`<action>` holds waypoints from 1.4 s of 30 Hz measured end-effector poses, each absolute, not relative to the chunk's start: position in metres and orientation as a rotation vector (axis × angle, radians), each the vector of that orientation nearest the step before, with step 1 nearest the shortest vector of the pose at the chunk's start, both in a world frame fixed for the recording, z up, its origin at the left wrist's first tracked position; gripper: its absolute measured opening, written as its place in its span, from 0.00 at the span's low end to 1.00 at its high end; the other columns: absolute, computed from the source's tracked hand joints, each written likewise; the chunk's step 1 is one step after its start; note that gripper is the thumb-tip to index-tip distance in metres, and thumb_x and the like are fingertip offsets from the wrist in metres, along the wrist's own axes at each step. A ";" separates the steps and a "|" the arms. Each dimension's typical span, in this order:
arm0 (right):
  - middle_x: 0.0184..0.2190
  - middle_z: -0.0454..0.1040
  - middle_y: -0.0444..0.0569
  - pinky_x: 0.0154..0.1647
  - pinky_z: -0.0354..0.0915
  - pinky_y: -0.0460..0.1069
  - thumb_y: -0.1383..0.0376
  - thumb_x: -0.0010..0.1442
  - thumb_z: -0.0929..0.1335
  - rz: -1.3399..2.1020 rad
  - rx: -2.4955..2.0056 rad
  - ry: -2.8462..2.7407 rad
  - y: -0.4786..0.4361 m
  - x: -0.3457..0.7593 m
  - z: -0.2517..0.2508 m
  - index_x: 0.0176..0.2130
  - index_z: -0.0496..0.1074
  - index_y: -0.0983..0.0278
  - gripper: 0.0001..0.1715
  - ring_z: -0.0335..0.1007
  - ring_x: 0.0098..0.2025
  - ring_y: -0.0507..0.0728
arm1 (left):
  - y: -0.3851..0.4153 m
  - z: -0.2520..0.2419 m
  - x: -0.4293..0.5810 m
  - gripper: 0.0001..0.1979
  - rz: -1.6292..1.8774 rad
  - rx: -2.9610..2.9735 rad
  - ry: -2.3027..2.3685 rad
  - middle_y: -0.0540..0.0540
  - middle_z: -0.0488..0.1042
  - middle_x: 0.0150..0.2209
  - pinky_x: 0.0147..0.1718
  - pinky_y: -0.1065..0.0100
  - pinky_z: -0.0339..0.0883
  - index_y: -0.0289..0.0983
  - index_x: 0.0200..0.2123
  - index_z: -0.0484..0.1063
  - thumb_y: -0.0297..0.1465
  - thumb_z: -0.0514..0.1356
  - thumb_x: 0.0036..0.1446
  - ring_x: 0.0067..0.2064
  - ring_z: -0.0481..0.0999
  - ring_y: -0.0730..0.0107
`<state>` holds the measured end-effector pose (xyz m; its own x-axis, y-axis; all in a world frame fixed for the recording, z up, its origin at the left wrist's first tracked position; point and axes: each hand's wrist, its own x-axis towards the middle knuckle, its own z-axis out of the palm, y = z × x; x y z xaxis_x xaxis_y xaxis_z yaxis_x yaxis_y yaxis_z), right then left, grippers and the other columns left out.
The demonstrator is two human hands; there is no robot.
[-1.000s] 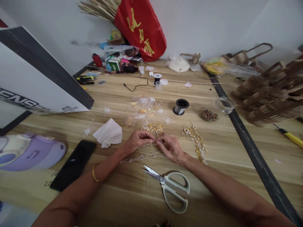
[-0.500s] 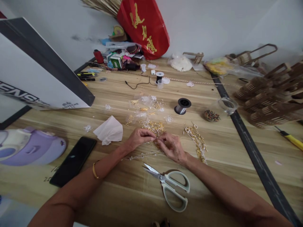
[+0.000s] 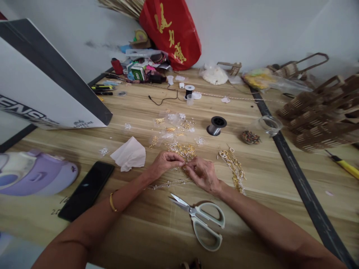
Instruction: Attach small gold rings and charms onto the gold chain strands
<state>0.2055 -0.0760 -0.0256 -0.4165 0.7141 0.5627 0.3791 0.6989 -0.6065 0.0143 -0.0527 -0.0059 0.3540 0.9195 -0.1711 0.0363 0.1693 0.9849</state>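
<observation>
My left hand (image 3: 165,164) and my right hand (image 3: 204,173) meet fingertip to fingertip over the table, both closed in a pinch. What sits between the fingertips is too small to make out. Just beyond them lies a pile of gold and silver beads (image 3: 181,148). A thin beaded chain (image 3: 169,184) runs along the table below my hands and passes under the right one. Nearer to me rest scissors (image 3: 207,216) with pale handles, blades slightly apart. Right of my right hand lies a bundle of gold and silver chains (image 3: 235,168).
Small bags of beads (image 3: 171,123), a wire spool (image 3: 215,125) and a jar of beads (image 3: 251,136) stand farther back. At left are a tissue (image 3: 129,154), a phone (image 3: 86,190) and a large box (image 3: 50,86). Brown woven baskets (image 3: 319,116) crowd the right.
</observation>
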 end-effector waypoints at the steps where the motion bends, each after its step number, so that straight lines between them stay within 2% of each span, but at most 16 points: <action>1: 0.26 0.71 0.46 0.29 0.62 0.47 0.68 0.61 0.65 0.491 -0.839 -2.044 -0.076 0.205 -0.025 0.35 0.68 0.63 0.02 0.66 0.27 0.51 | -0.053 -0.005 0.014 0.09 0.819 1.236 1.023 0.47 0.79 0.27 0.33 0.71 0.66 0.32 0.27 0.77 0.32 0.68 0.41 0.29 0.74 0.72; 42: 0.27 0.70 0.47 0.31 0.62 0.47 0.68 0.63 0.62 0.537 -0.751 -2.051 -0.074 0.208 -0.019 0.36 0.66 0.63 0.03 0.65 0.28 0.52 | -0.051 -0.003 0.011 0.06 0.758 1.333 0.994 0.48 0.77 0.27 0.35 0.71 0.65 0.34 0.26 0.77 0.31 0.67 0.44 0.30 0.73 0.71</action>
<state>0.2076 -0.0744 -0.0193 -0.4460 0.6813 0.5804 0.3095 0.7259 -0.6142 0.0113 -0.0513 -0.0029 0.4130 0.8988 -0.1469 0.0962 0.1174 0.9884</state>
